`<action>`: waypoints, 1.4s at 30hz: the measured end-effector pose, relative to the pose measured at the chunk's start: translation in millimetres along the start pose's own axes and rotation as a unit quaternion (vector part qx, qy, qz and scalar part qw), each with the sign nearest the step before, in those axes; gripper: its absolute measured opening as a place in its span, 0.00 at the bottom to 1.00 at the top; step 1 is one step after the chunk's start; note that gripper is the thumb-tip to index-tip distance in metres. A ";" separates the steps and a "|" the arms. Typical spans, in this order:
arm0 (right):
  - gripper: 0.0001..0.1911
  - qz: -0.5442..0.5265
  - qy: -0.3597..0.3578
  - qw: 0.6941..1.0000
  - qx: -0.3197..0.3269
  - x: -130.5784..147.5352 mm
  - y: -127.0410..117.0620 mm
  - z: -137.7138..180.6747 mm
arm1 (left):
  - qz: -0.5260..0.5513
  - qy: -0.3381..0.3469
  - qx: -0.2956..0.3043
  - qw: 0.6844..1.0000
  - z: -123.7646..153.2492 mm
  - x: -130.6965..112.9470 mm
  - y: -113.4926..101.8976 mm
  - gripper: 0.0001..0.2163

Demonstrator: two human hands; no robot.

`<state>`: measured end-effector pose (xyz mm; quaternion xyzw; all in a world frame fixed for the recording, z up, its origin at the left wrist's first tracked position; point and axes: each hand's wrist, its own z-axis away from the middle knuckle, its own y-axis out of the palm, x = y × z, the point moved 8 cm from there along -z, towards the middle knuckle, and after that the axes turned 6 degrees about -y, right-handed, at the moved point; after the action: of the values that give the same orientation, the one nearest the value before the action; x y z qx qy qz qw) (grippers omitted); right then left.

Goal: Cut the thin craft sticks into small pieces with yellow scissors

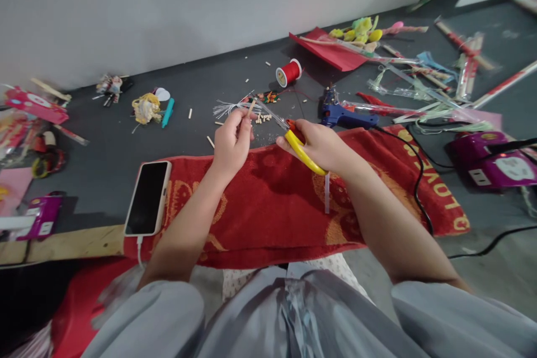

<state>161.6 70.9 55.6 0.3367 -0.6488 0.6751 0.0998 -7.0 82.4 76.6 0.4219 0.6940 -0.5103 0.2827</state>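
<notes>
My left hand [231, 142] is closed in a pinch on a thin wooden stick with a bundle of fine silvery strands [229, 106] fanning out to the left. My right hand [322, 145] grips yellow-handled scissors [302, 150], whose blades [272, 116] point up-left toward the stick and strands. Both hands hover above a red towel [272, 207] spread on the dark floor. A clear glue stick [326, 193] lies on the towel just under my right wrist.
A phone [147, 197] on a cable lies at the towel's left end. A blue glue gun [344, 116], red thread spool [288, 72], small wooden beads [263, 118], red paper and wrapped craft sticks [403, 67] lie beyond. A purple power strip [490, 162] and black cable [419, 179] sit right.
</notes>
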 end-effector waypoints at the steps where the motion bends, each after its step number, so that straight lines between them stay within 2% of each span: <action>1: 0.25 0.004 0.001 1.000 0.005 0.7 0.8 0.4 | 0.000 0.001 0.000 1.000 -0.2 -0.9 -0.3 0.16; 7: 0.25 0.015 -0.005 0.999 0.027 4.9 3.8 1.3 | -0.017 0.002 0.011 1.000 -0.5 -2.8 1.8 0.18; 19: 0.29 0.051 -0.009 0.998 0.037 4.4 8.9 0.2 | -0.078 0.084 0.013 0.993 1.7 -12.6 5.1 0.18; 42: 0.31 0.098 -0.001 0.995 0.025 5.4 12.1 -0.8 | -0.089 0.090 0.009 0.992 1.3 -11.7 4.5 0.19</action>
<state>150.3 68.4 49.0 0.2743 -0.6620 0.6971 0.0241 2.5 78.2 83.7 0.4055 0.7469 -0.4992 0.1691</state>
